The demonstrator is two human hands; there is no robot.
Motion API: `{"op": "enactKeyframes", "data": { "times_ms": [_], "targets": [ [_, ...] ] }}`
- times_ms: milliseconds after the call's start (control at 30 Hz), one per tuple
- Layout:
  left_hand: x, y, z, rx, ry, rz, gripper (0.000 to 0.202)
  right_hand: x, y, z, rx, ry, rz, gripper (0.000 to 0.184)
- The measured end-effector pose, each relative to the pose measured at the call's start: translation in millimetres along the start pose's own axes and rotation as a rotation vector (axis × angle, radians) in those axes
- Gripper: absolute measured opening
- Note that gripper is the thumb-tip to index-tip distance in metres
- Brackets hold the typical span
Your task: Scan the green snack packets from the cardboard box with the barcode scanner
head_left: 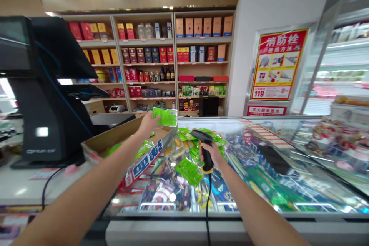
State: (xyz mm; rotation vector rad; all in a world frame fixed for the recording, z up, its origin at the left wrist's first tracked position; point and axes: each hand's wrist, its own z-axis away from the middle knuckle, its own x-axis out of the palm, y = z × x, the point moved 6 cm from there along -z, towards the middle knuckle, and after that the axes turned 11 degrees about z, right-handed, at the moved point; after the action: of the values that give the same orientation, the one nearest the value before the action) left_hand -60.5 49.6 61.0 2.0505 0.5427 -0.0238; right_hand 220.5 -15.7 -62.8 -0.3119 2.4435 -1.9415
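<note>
My left hand [149, 122] grips a small green packet [168, 117] by its left end, raised over a cardboard box [115, 138]. A white label shows on the packet. More green packets [144, 148] lie inside that box. In my right hand [211, 153] is a black barcode scanner [205, 148], its head pointing left and its cord hanging down. Around the scanner, a heap of green packets [217, 138] is spread on the glass top of a freezer [230, 123]. A single green packet [189, 172] lies nearer me, left of the scanner's handle.
A black phone [275, 159] rests on the glass at the right. To the left, a black checkout terminal [52, 100] stands on a white counter [25, 184]. Shelves [148, 64] with boxes and bottles line the back wall, beside a red fire-hydrant poster [278, 65].
</note>
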Motion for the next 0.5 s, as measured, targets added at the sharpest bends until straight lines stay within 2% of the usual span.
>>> {"op": "enactKeyframes", "data": {
  "times_ms": [100, 133, 200, 333, 500],
  "targets": [
    [34.6, -23, 65, -0.028, 0.051, 0.547, 0.022, -3, -18, -2, -0.021, -0.041, -0.003, 0.038],
    [46.0, -33, 82, -0.052, 0.06, 0.627, 0.024, -3, -25, -3, -0.028, -0.079, 0.008, 0.039],
    [61.0, -53, 104, -0.072, 0.107, 0.639, 0.025, -4, -32, -6, -0.011, -0.145, 0.061, 0.039],
    [74.2, -76, 109, -0.068, 0.084, 0.647, 0.026, -7, -29, -11, 0.025, -0.179, 0.169, 0.036],
    [78.6, -83, 105, -0.081, 0.015, 0.714, 0.029, -6, -18, -12, -0.009, -0.128, 0.194, 0.034]
  ]
}}
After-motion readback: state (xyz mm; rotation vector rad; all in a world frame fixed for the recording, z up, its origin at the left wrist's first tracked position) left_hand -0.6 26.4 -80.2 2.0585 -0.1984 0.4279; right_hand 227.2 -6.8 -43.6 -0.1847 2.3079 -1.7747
